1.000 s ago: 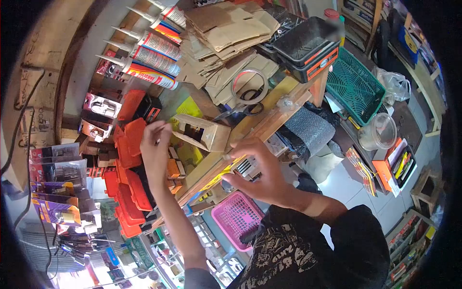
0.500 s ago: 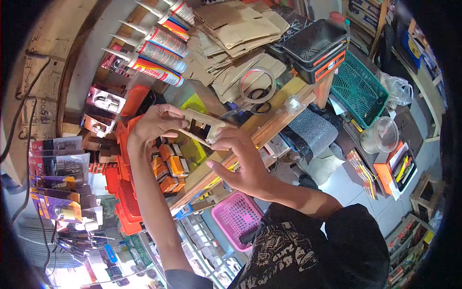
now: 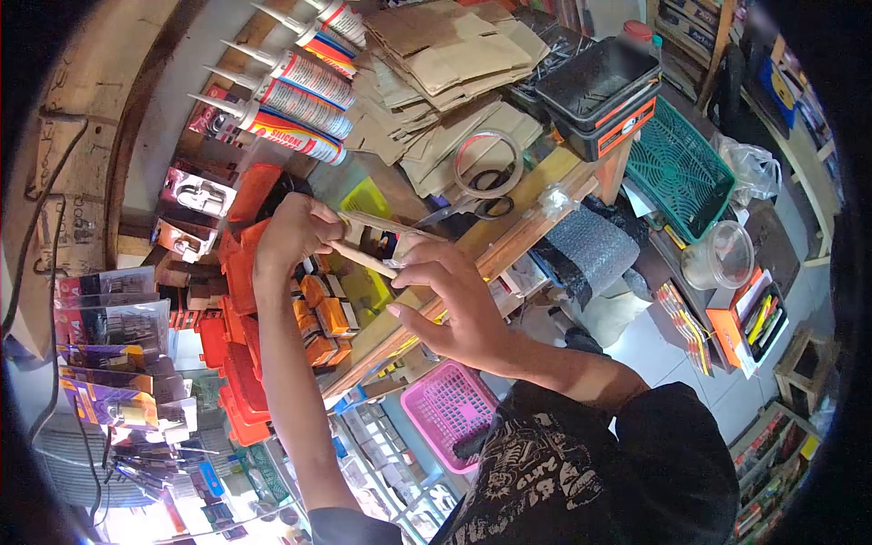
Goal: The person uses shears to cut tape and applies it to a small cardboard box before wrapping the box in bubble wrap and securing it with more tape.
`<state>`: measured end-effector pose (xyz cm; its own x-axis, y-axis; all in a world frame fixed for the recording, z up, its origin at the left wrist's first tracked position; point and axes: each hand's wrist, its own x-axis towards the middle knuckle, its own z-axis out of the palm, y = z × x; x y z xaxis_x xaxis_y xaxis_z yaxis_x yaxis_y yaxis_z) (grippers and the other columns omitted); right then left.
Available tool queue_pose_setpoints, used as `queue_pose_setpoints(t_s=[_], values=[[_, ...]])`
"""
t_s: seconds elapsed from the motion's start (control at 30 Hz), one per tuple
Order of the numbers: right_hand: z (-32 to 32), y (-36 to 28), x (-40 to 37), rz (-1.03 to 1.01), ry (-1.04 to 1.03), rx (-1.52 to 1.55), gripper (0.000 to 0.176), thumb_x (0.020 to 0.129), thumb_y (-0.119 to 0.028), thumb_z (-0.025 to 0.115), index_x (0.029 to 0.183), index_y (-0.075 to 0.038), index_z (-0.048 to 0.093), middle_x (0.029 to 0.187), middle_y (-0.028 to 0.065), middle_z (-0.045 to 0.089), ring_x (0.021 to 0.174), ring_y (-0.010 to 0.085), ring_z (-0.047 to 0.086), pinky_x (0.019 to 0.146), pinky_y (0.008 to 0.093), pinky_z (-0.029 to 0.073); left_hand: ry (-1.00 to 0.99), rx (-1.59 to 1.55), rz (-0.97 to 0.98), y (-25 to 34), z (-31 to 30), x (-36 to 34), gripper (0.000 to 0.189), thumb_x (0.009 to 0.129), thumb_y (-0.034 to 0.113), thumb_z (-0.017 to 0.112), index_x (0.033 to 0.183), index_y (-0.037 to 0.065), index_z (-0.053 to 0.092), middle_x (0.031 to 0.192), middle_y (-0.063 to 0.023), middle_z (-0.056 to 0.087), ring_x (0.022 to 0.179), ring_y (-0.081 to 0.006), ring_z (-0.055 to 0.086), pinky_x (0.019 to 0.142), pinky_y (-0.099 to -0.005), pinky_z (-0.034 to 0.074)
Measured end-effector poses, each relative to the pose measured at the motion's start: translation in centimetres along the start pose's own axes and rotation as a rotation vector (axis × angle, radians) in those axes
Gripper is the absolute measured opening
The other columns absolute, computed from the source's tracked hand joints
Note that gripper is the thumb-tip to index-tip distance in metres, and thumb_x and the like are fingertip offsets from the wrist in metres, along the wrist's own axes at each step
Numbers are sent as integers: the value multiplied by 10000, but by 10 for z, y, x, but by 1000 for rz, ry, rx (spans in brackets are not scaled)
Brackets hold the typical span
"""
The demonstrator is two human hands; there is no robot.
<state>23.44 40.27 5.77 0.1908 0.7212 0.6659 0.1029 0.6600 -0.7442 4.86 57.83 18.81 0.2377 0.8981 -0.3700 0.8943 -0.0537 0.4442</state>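
Cardboard box (image 3: 377,238), half flattened, hangs above the counter's (image 3: 522,211) front edge, left hand (image 3: 291,232) clamped on one end, right hand (image 3: 445,291) curled round the other. Folding seems underway; the next move needs squared sides.

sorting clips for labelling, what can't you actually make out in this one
small cardboard box: head view; the left hand and right hand cover both ends, so whether anything is inside is hidden.
sealant tubes: head view; label print too small to read.
scissors: head view; handles partly under the tape roll.
packaged goods at lower left: head view; blurred by the lens edge and glare.
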Motion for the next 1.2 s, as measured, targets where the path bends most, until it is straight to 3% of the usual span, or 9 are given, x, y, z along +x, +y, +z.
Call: queue_pose_setpoints(t_s=[0.33,0.47,0.53,0.63,0.77,0.83,0.93,1.0,1.2], values=[[-1,2,4,-8,-22,-62,334,884,-159,777,1164,-116,600,1193,120,579,1228,338,559,1016,480,396,256,543,151,31,21,-28,181,791,137,831,813,-35,780,792,-264,724,702,-358,747,679,-439,569],[-3,-2,6,9,-37,-129,348,871,-150,786,1157,-130,590,1179,99,581,1211,311,561,1012,481,379,352,529,250,17,24,-29,173,826,123,805,831,-45,766,749,-242,719,678,-312,743,654,-423,564],[-3,3,6,-1,-47,-170,351,861,-141,800,1152,-123,606,1195,94,585,1205,292,560,1011,459,374,187,303,112,4,17,-23,192,848,125,792,863,-59,741,681,-192,695,683,-236,736,632,-397,555],[-4,3,13,-52,-48,-246,384,833,-129,820,1164,-125,626,1208,87,584,1195,280,557,1011,447,366,55,156,112,-8,14,-16,165,895,102,752,901,-61,721,725,-128,711,718,-172,727,639,-339,577],[-4,-9,37,-199,-12,-407,438,834,-134,797,1227,-167,605,1163,90,577,1173,307,563,1061,514,339,-84,-151,141,-19,10,-23,124,930,69,711,951,-53,726,855,-96,747,762,-167,736,696,-288,611],[-8,-14,53,-155,-130,-457,442,840,-167,799,1245,-173,622,1148,91,581,1173,309,561,1076,515,336,-202,-400,75,-24,11,-25,122,967,42,655,1023,-47,716,993,-92,751,827,-177,752,798,-283,642],[-3,-2,70,-273,-97,-483,609,741,-136,865,1303,-207,639,1212,80,581,1228,333,546,1048,490,402,-218,-512,50,-13,18,-36,156,993,61,644,1082,-58,694,1038,-102,740,894,-180,758,855,-306,649],[-3,2,74,-296,-225,-454,556,750,-133,848,1266,-192,649,1187,61,611,1131,331,632,948,457,515,-212,-529,38,-13,24,-40,168,1011,80,634,1099,-54,684,1046,-102,733,920,-186,759,873,-314,650],[-4,17,82,-265,-274,-349,326,866,-82,693,1185,-142,659,1145,89,648,866,339,713,794,447,588,-251,-578,4,-28,25,-40,176,1048,132,617,1115,-25,660,1030,-101,723,938,-197,756,881,-323,648]])
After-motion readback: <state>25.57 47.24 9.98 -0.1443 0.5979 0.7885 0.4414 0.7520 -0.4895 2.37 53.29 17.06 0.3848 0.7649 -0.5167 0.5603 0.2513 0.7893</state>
